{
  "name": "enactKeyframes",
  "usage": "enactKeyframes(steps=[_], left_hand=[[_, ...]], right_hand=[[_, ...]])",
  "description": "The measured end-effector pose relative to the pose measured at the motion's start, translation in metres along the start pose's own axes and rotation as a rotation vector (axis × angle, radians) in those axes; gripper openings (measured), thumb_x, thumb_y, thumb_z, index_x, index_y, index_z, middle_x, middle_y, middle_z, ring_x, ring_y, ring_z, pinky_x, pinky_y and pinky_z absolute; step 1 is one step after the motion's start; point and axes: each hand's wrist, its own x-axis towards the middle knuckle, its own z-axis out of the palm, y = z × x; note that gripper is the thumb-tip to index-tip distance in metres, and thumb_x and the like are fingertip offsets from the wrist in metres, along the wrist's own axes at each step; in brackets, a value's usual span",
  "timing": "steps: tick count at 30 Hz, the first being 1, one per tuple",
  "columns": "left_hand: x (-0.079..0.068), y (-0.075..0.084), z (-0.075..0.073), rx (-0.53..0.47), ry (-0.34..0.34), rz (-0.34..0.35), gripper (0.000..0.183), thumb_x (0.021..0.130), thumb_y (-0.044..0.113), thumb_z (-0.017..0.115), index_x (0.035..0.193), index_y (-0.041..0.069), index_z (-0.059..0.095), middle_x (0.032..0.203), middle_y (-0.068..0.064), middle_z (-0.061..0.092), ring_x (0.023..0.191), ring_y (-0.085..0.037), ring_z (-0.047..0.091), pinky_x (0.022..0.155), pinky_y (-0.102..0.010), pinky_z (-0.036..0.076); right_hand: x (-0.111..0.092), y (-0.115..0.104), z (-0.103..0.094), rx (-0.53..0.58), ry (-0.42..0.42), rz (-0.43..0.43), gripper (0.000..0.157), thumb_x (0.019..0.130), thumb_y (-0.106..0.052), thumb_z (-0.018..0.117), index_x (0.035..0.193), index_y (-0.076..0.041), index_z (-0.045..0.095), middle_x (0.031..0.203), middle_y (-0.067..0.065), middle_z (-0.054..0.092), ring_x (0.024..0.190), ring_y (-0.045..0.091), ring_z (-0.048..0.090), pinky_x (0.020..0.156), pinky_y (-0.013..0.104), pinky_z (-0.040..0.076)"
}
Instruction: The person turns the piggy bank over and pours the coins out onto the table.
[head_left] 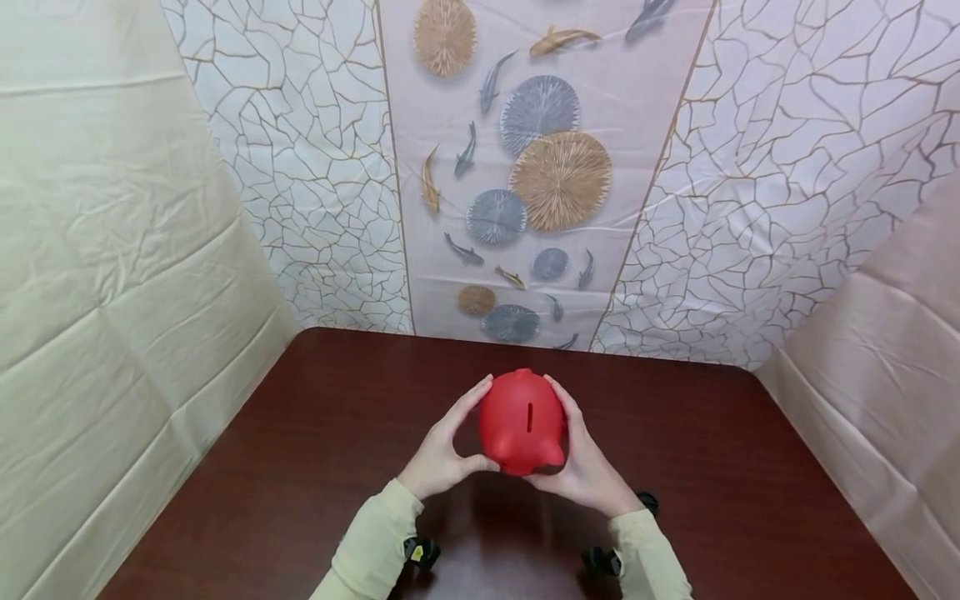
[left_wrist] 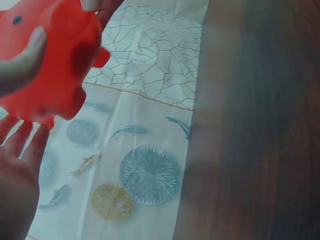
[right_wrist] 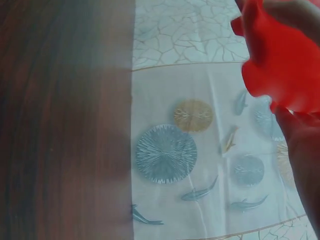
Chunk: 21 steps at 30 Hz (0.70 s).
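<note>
A red piggy bank (head_left: 517,427) with a dark coin slot is held up over the dark table between both hands. My left hand (head_left: 441,460) grips its left side, thumb low on the near side and fingers along the far side. On the opposite side my right hand (head_left: 588,473) grips it the same way. In the left wrist view the piggy bank (left_wrist: 65,60) shows a dark eye and stubby feet, with the table surface apart from it. The right wrist view shows the piggy bank (right_wrist: 285,65) blurred, with fingers round it.
The dark wooden table (head_left: 360,400) extends around the hands. A patterned cloth (head_left: 510,167) with fish and round motifs hangs behind its far edge. Pale cloth walls (head_left: 112,292) stand at left and right. Black wrist-camera mounts (head_left: 422,552) sit under the sleeves.
</note>
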Motion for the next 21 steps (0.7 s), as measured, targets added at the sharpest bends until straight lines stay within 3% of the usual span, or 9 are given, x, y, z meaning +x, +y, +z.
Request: enactKeyframes(steps=[4,7,14,21], left_hand=[[-0.001,-0.003,0.003,0.013,0.041,0.114,0.092,0.068,0.000,0.083,0.146,0.000,0.035,0.152,-0.024,0.035,0.141,-0.026,0.038,0.104,-0.032,0.048],[-0.002,-0.003,0.004,0.018,0.073,0.170,0.088,0.070,-0.003,0.082,0.146,0.003,0.037,0.153,-0.022,0.035,0.143,-0.022,0.036,0.106,-0.029,0.047],[-0.006,-0.002,0.009,0.083,0.128,0.219,0.088,0.069,-0.015,0.075,0.145,0.011,0.039,0.155,-0.013,0.035,0.145,-0.017,0.034,0.103,-0.019,0.045],[-0.010,0.000,0.010,0.127,0.172,0.281,0.086,0.068,-0.017,0.074,0.142,0.007,0.038,0.155,-0.014,0.035,0.145,-0.017,0.034,0.103,-0.016,0.044]], right_hand=[[-0.001,0.006,0.006,-0.010,0.034,-0.045,0.124,0.059,-0.001,0.091,0.150,0.002,0.007,0.153,0.019,0.023,0.138,0.003,0.026,0.090,0.028,0.056],[-0.001,0.009,0.010,-0.029,0.071,-0.092,0.119,0.062,-0.002,0.089,0.148,0.005,0.007,0.155,0.021,0.018,0.142,0.004,0.022,0.095,0.021,0.051],[-0.002,0.010,0.016,-0.059,0.156,-0.247,0.094,0.086,-0.036,0.069,0.144,0.008,0.010,0.154,0.027,0.019,0.146,0.016,0.021,0.104,0.010,0.039],[-0.003,0.004,0.016,-0.179,0.179,-0.285,0.078,0.093,-0.041,0.054,0.142,0.005,0.015,0.154,0.026,0.020,0.148,0.017,0.018,0.107,0.009,0.035]])
